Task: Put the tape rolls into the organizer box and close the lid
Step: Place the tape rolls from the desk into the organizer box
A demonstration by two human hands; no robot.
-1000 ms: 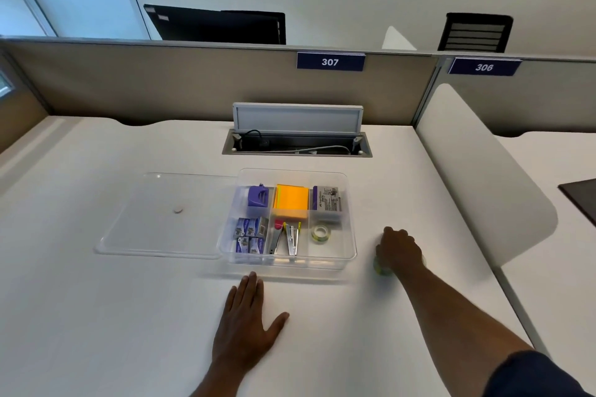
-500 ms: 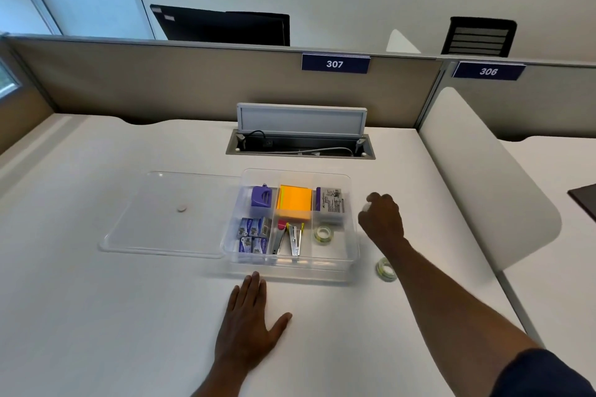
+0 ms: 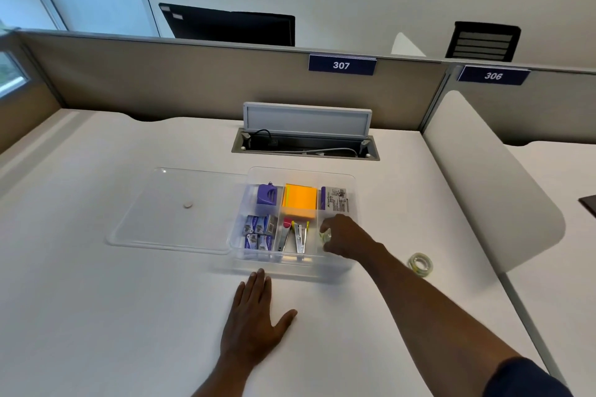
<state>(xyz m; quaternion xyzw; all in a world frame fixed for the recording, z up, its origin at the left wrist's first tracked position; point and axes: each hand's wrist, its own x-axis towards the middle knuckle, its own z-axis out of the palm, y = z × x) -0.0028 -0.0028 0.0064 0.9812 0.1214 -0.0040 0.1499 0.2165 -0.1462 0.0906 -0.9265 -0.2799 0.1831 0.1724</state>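
Note:
The clear organizer box [image 3: 350,267] stands open mid-table, its compartments holding staple boxes, staplers, orange sticky notes and a purple item. My right hand [image 3: 346,237] reaches into the front right compartment, fingers curled around a small clear tape roll [image 3: 325,235]. I cannot tell whether another roll lies hidden under the hand. A second tape roll [image 3: 420,264] lies on the table to the right of the box. The clear lid [image 3: 154,222] lies flat just left of the box. My left hand [image 3: 254,319] rests palm-down on the table in front of the box, holding nothing.
An open cable tray [image 3: 304,147] with a raised flap sits behind the box. A beige partition [image 3: 193,77] lines the back, and a white curved divider [image 3: 490,184] stands at the right. A small round disc [image 3: 188,205] shows at the lid's middle.
My right hand lifted a tape roll from the table at the right and carried it left into the box's front right compartment. The left hand stayed flat on the table.

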